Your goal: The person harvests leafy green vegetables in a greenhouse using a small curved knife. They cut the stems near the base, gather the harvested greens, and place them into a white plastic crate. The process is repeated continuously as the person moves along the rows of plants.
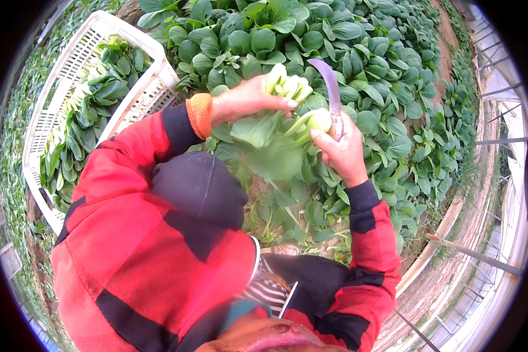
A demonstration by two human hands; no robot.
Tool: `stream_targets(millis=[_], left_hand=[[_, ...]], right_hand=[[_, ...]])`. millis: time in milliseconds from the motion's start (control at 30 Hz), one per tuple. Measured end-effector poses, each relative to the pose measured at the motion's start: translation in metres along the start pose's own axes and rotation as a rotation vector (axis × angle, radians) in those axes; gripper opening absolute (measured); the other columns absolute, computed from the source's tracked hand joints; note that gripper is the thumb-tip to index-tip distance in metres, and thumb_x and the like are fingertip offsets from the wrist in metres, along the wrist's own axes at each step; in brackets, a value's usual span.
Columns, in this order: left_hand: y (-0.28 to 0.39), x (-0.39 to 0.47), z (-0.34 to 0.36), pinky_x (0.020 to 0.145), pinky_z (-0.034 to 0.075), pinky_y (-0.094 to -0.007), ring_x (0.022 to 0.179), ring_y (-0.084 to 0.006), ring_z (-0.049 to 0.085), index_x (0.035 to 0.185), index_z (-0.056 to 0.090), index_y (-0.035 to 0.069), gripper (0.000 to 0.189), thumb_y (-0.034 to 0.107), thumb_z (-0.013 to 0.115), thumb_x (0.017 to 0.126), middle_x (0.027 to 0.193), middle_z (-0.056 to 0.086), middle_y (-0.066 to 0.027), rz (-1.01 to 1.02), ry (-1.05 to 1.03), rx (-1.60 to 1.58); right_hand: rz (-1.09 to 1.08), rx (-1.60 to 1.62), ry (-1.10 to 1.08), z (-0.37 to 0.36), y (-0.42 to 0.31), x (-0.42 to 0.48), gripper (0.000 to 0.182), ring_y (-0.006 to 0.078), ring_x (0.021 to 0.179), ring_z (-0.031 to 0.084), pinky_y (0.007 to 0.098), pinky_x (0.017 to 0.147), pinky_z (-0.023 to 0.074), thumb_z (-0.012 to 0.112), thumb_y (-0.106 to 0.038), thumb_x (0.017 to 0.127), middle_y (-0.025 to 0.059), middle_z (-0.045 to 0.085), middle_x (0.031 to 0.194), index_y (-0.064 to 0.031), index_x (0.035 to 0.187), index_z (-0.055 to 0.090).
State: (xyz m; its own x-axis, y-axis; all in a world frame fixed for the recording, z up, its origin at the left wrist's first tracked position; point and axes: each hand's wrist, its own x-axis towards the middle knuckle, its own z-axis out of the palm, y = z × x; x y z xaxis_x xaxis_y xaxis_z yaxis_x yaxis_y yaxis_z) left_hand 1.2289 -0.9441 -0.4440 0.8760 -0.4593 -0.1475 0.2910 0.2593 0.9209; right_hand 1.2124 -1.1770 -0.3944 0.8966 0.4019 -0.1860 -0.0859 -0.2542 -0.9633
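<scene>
Several pale bok choy stem bases (289, 86) stick up out of my left hand (251, 97), whose thumb lies across them. My right hand (342, 149) grips a curved sickle knife (328, 83), its blade pointing up and away. Between that hand's thumb and the handle is another bok choy head (319, 120), its white base close to the blade's foot. Broad green leaves (273, 149) hang blurred below both hands. The fingers behind the stems are partly hidden.
A white plastic crate (158, 66) with stacked bok choy (110, 92) stands at the left. Dense growing bok choy (347, 48) covers the ground ahead and right. Beyond it at the right run a pale border board (431, 251) and metal poles with plastic sheeting (512, 193).
</scene>
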Motion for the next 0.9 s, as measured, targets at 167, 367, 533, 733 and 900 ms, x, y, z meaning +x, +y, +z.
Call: stream_targets(millis=[167, 367, 533, 733, 900], left_hand=[[0.02, -0.023, 0.004, 0.095, 0.042, -0.0294, 0.109, -0.0118, 0.051, 0.124, 0.045, 0.003, 0.059, 0.012, 0.076, 0.075, 0.119, 0.054, -0.0043, 0.25, -0.037, -0.228], [0.045, -0.049, -0.024, 0.097, 0.041, -0.0326, 0.112, -0.0167, 0.05, 0.128, 0.045, 0.005, 0.076, 0.017, 0.083, 0.064, 0.122, 0.052, -0.01, 0.328, 0.018, 0.394], [0.064, -0.057, -0.023, 0.096, 0.041, -0.0358, 0.116, -0.0242, 0.05, 0.13, 0.041, 0.005, 0.087, 0.023, 0.086, 0.058, 0.124, 0.051, -0.0137, 0.499, 0.12, 0.664], [0.101, -0.075, -0.021, 0.094, 0.041, -0.0386, 0.113, -0.0287, 0.052, 0.128, 0.044, 0.006, 0.088, 0.041, 0.083, 0.058, 0.115, 0.058, -0.0126, 0.224, 0.038, 0.849], [0.097, -0.075, -0.022, 0.096, 0.038, -0.0372, 0.106, -0.028, 0.054, 0.126, 0.046, 0.006, 0.083, 0.042, 0.081, 0.06, 0.114, 0.058, -0.0103, 0.464, 0.073, 1.089]], right_hand=[[-0.133, 0.477, 0.132, 0.063, 0.013, 0.041, 0.05, 0.0082, 0.068, 0.053, 0.0219, 0.06, 0.0446, 0.07, -0.01, 0.079, 0.0047, 0.057, 0.094, -0.0004, 0.12, 0.043], [-0.1, 0.513, -0.108, 0.077, -0.008, 0.045, 0.067, 0.011, 0.062, 0.056, 0.0222, 0.053, 0.0466, 0.073, -0.014, 0.078, 0.0109, 0.056, 0.104, 0.0019, 0.132, 0.036], [-0.283, 0.352, 0.004, 0.08, 0.005, 0.055, 0.074, 0.0129, 0.065, 0.049, 0.0247, 0.054, 0.0398, 0.076, -0.021, 0.076, 0.0081, 0.053, 0.098, -0.0009, 0.134, 0.034], [-0.351, 0.349, 0.009, 0.095, -0.022, 0.045, 0.089, 0.023, 0.113, 0.052, 0.0343, 0.096, 0.0432, 0.085, -0.02, 0.066, 0.0134, 0.048, 0.126, 0.0039, 0.134, 0.033], [-0.425, 0.298, 0.003, 0.099, -0.032, 0.038, 0.095, 0.0234, 0.117, 0.049, 0.0357, 0.099, 0.0411, 0.088, -0.024, 0.062, 0.0137, 0.044, 0.13, 0.0008, 0.135, 0.033]])
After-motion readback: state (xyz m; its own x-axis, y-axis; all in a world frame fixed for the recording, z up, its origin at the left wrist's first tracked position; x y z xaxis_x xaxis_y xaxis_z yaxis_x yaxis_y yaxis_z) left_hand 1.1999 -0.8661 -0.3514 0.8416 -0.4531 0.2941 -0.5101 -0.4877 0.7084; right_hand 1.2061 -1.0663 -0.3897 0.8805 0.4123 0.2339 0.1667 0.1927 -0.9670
